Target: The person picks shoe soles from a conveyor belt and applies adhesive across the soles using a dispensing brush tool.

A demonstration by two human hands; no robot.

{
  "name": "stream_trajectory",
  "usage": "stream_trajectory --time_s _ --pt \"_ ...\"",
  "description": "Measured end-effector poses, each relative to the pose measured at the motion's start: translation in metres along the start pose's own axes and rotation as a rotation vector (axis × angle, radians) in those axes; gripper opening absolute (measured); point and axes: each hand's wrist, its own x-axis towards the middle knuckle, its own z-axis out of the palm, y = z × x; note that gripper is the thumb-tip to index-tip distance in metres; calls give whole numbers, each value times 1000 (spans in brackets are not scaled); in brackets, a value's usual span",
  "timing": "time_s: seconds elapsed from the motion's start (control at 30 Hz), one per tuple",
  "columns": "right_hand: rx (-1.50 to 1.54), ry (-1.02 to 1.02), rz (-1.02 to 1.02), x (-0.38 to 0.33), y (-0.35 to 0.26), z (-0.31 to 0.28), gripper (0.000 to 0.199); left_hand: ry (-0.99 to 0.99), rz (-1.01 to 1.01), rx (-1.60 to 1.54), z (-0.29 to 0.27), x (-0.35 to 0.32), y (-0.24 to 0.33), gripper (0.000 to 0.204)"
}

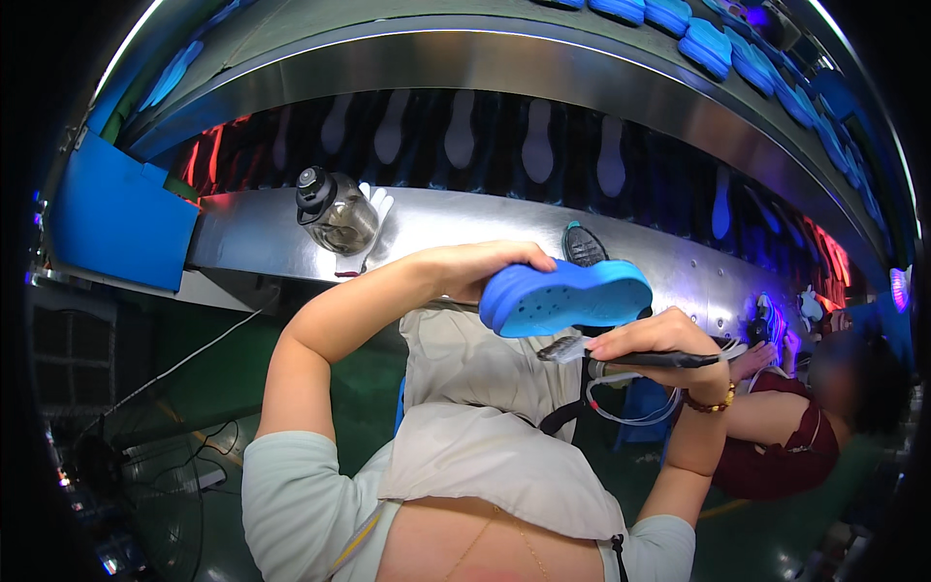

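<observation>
My left hand [499, 265] grips a blue shoe sole [572, 294] by its left end, held tilted above my lap. A row of small holes shows on the sole's left half, and its right end is lighter blue. In my right hand [664, 335] is a brush [566, 349] with a dark handle, its fingers closed round it. The bristles sit just below the sole; whether they touch it I cannot tell. Clear tubing [635, 420] hangs below that hand. Behind the sole, a dark oval piece with a teal tip [584, 244] lies on the metal bench [465, 215].
A dark-lidded clear bottle [339, 215] stands on the bench at left, beside a white glove-like thing [378, 204]. Beyond is a lower belt with sole shapes [538, 141]; an upper belt carries several blue soles [706, 48]. A co-worker in dark red [786, 441] sits at right.
</observation>
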Motion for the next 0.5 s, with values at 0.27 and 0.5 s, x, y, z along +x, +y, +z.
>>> stream_trajectory --time_s 0.27,0.5 --pt "37 85 31 -13 19 17 22 38 112 -10 -23 -11 -9 56" --pt "64 406 24 -15 36 29 22 89 232 -71 -39 -21 -7 50"
